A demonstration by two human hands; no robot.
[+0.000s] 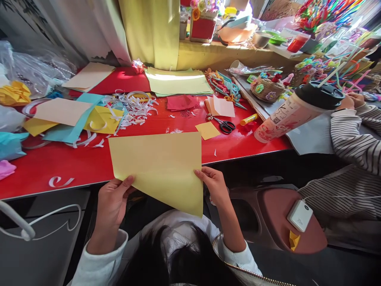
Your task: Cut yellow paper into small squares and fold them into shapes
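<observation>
Both my hands hold a large pale yellow sheet of paper (160, 167) over the near edge of the red table (59, 167). My left hand (113, 198) pinches its lower left edge, thumb on top. On the lower right edge, my right hand (212, 184) grips with the fingers curled under the sheet. One corner of the sheet hangs down toward my lap. Behind the sheet lie a small yellow square (207, 130), black-handled scissors (223, 124) and a yellow glue stick (249, 119).
Coloured paper sheets (178, 81), white paper strips (131, 109) and scraps cover the table. At the right, another person in a striped sleeve (351, 139) sits beside a tall drink cup (294, 111). A maroon stool (285, 222) carries a white power bank (299, 215).
</observation>
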